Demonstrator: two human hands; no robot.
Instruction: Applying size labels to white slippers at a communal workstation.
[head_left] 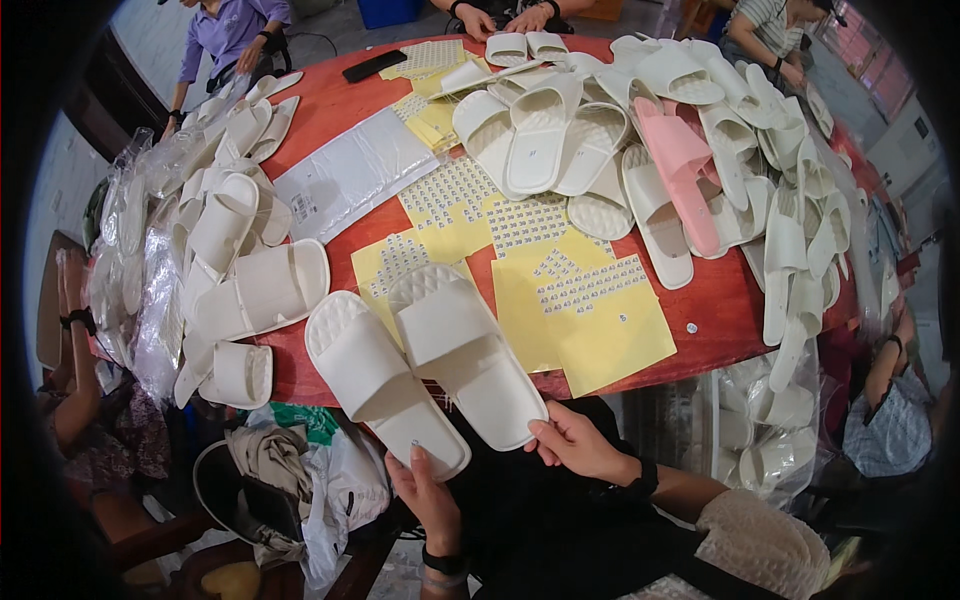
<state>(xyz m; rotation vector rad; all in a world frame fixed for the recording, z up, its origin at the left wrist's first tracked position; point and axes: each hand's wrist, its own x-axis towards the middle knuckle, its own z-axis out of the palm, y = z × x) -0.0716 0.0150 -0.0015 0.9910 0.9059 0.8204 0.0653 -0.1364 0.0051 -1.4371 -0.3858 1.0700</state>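
Left hand (430,495) | right hand (580,443) | each clamped on a white slipper (368,365) | toes away-left (long axes near-parallel)

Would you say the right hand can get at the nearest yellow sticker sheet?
Probably yes: nothing seems to lie between the right hand and the yellow sticker sheet, though that hand holds a white slipper.

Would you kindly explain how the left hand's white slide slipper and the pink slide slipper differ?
The white slide slipper is in the left hand; the pink slide slipper lies among white slippers. The white one shows a heel sticker; the pink shows none. Both have broad straps.
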